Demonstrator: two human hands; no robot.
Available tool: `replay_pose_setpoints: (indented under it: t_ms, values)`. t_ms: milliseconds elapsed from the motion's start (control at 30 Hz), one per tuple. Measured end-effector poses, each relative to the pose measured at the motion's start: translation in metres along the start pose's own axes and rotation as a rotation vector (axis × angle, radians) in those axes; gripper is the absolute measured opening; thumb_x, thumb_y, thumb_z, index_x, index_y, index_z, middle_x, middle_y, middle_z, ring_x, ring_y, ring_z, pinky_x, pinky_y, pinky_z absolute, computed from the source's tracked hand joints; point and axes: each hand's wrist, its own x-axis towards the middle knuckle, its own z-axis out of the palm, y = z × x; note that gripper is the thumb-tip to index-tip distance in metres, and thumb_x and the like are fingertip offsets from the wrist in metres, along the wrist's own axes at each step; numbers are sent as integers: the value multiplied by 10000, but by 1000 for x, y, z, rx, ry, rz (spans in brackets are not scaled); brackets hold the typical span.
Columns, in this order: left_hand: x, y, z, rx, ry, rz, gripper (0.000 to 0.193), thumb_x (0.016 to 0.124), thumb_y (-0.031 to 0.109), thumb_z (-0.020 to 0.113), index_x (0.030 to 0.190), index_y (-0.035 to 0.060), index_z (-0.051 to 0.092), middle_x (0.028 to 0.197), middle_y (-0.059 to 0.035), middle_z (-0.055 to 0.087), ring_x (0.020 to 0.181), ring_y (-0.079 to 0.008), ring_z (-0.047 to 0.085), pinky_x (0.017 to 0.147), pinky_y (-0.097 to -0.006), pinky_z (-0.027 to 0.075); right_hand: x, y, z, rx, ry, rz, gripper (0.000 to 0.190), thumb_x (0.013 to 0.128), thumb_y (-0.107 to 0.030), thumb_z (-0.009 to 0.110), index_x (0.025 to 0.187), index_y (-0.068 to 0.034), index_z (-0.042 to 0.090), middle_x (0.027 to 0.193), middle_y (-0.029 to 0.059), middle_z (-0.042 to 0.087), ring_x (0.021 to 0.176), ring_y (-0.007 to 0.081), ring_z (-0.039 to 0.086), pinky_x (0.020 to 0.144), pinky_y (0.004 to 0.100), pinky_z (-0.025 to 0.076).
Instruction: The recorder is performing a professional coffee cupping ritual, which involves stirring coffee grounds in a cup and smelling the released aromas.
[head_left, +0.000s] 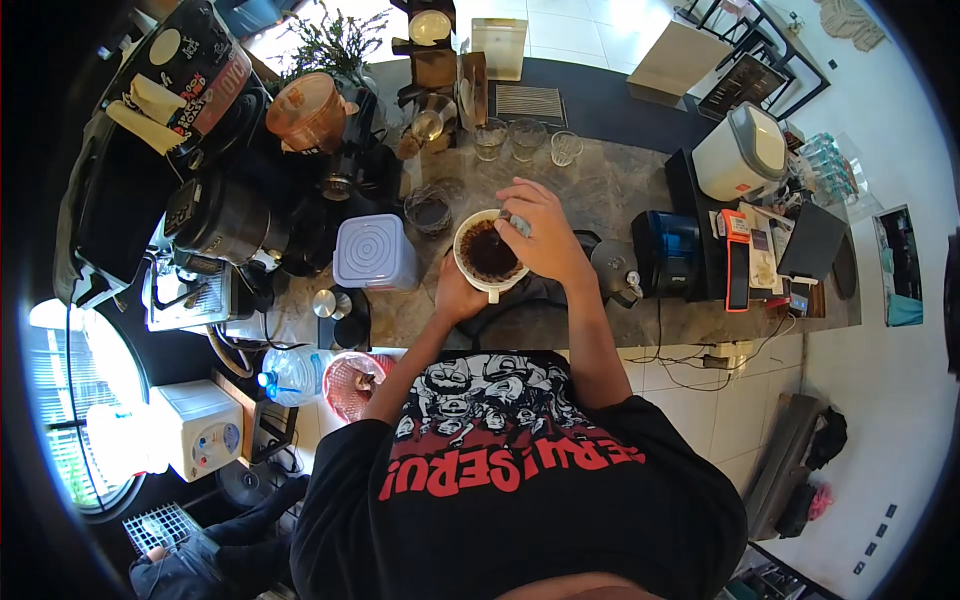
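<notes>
My left hand (457, 289) is wrapped around the lower left side of a white cup (492, 292) with a small handle facing me. Dark liquid coffee (491, 253) is in the cup, and wet grounds cling to its inner wall. Over the cup's right rim, my right hand (544, 236) pinches a small shiny utensil (516, 222), mostly hidden by the fingers; its exact kind is unclear. Left of the cup stand a glass server with dark liquid (430, 212) and a lidded plastic container (373, 251). A metal kettle (616, 271) sits to the right, beyond my forearm.
Several glasses (527, 139) stand behind the cup. A coffee grinder (341, 161) and an espresso machine (112, 195) crowd the left. Two metal tampers (331, 304) lie near the counter's front edge. On the right are a blue-black box (667, 251) and a card terminal (736, 255).
</notes>
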Motion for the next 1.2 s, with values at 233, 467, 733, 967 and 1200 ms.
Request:
replay_pose_setpoints:
  t_ms: [233, 467, 733, 967, 1200]
  values:
    - [-2, -12, 7, 20, 26, -9, 883, 734, 532, 859, 1460, 106, 592, 1461, -164, 613, 1378, -384, 522, 1166, -511, 377, -1, -6, 3, 34, 57, 16, 155, 896, -116, 736, 970, 13, 693, 1294, 152, 705, 1382, 418, 538, 1151, 516, 408]
    - [-2, -13, 6, -18, 17, -3, 742, 791, 503, 821, 1402, 118, 649, 1438, -159, 632, 1355, -385, 543, 1147, -510, 395, -5, 1, -5, 10, 22, -17, 160, 898, -115, 736, 955, 24, 682, 1281, 162, 708, 1369, 422, 551, 1145, 515, 421]
    - [-4, -19, 3, 164, -30, 49, 977, 743, 386, 943, 1513, 16, 470, 1475, -172, 604, 1389, -318, 576, 1198, -452, 414, -4, 1, -7, 47, -2, -12, 181, 897, -119, 739, 993, 29, 698, 1282, 160, 707, 1376, 414, 548, 1153, 513, 412]
    - [-3, -8, 3, 5, 28, 18, 783, 769, 516, 837, 1400, 95, 641, 1439, -168, 626, 1367, -386, 525, 1147, -509, 387, -2, -3, -5, 31, 23, 10, 189, 898, -119, 733, 1016, 27, 710, 1283, 152, 707, 1375, 414, 546, 1149, 509, 409]
    - [-3, -15, 7, 61, 5, 7, 803, 740, 505, 853, 1396, 94, 641, 1434, -170, 626, 1360, -390, 524, 1149, -513, 381, -2, -2, 0, -15, 48, 38, 254, 903, -173, 719, 1086, 4, 727, 1254, 140, 710, 1366, 389, 552, 1150, 516, 371]
